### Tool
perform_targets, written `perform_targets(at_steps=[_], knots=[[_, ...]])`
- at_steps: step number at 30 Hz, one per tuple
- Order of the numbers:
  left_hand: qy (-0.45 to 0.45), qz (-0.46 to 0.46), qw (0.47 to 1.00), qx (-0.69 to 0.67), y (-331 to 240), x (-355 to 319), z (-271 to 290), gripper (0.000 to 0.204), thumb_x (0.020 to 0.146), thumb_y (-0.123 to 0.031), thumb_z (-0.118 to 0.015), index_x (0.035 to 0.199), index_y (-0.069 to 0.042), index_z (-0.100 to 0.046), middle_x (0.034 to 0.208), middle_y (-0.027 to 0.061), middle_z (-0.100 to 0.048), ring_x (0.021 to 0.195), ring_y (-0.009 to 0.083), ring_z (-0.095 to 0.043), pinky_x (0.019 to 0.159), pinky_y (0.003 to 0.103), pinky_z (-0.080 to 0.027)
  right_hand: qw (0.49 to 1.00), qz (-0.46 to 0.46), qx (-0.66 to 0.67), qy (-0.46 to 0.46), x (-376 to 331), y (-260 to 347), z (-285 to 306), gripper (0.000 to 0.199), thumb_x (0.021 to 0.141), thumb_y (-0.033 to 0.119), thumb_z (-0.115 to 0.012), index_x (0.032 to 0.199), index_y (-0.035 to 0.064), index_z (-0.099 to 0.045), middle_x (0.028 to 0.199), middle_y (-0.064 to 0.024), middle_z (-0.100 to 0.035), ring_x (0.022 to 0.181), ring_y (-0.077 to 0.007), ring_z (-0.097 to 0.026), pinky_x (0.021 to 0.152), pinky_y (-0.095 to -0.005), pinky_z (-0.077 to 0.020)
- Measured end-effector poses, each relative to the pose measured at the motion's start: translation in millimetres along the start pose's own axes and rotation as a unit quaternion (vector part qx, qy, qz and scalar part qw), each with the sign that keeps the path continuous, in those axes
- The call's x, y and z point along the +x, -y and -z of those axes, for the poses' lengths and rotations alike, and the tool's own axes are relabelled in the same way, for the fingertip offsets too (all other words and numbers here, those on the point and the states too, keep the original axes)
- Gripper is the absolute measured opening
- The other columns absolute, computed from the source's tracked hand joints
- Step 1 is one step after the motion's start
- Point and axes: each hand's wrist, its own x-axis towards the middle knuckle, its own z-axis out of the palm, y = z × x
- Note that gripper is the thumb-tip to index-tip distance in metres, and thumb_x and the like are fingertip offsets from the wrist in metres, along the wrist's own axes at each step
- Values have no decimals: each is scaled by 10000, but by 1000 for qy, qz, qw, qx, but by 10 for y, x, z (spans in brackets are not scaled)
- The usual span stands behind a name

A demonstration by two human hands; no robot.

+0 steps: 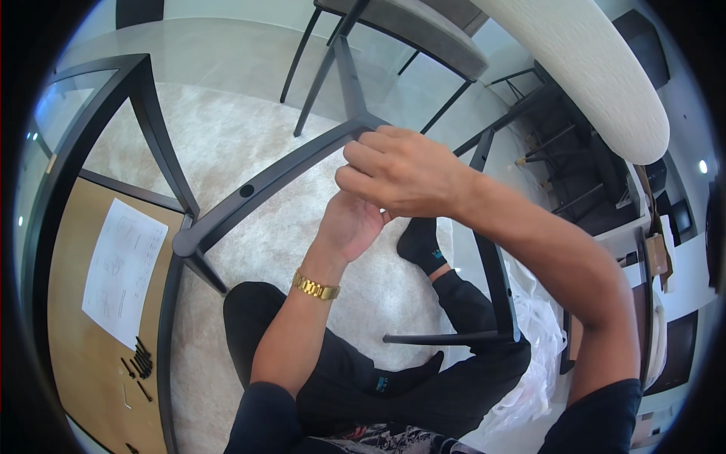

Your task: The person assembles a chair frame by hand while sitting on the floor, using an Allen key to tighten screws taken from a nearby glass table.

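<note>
A dark grey chair frame (280, 163) with splayed legs stands over my lap, a round dark hole showing in its curved left rail. My right hand (404, 170) is closed, its fingers curled down at the frame's far joint. Whatever it grips, if anything, is hidden beneath the knuckles. Directly under it is my left hand (352, 227), palm turned up at the wrist, with its fingers covered by the right hand. A gold bracelet watch (316, 287) circles my left wrist.
At the left, a black-framed table's tan shelf (72, 363) bears a printed sheet (125, 272), several black bolts (141, 362) and a hex key (126, 396). A white padded piece (597, 83) hangs at upper right. Clear plastic wrap (533, 356) lies right; a grey-seated chair (423, 30) stands beyond.
</note>
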Motion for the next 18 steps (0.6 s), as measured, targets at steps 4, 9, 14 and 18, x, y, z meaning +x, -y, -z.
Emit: perform_targets(at_steps=[4,9,14,18], knots=[[25,-8,1000,4,13,3,-20,438,1028,-382,-612,1357,-103,-537,1381,30,-594,1301,170,-567,1110,408,-472,997,-60,7,-41,-57,115,-65,229,755,134,-714,884,70,-537,833,-62,-495,767,-225,-584,677,-363,-511],[16,-16,1000,20,11,-14,-84,378,1049,-340,-584,1335,-98,-536,1366,41,-596,1288,149,-576,1105,388,-487,993,-78,87,-17,-174,111,-33,226,764,99,-709,930,51,-563,911,-87,-567,826,-258,-628,722,-383,-542],[8,11,1000,20,64,-40,4,354,1097,-303,-478,1376,-87,-506,1383,63,-577,1263,179,-574,1004,418,-517,983,-88,162,-27,-247,304,201,267,755,56,-709,999,21,-605,1108,-150,-638,957,-316,-671,802,-403,-575],[60,92,994,18,137,-39,-106,265,1072,-260,-557,1227,-61,-637,1183,59,-672,1053,138,-652,866,325,-547,969,-186,163,-4,-511,752,559,270,759,35,-694,1025,6,-655,1161,-181,-647,1023,-346,-680,854,-421,-587]])
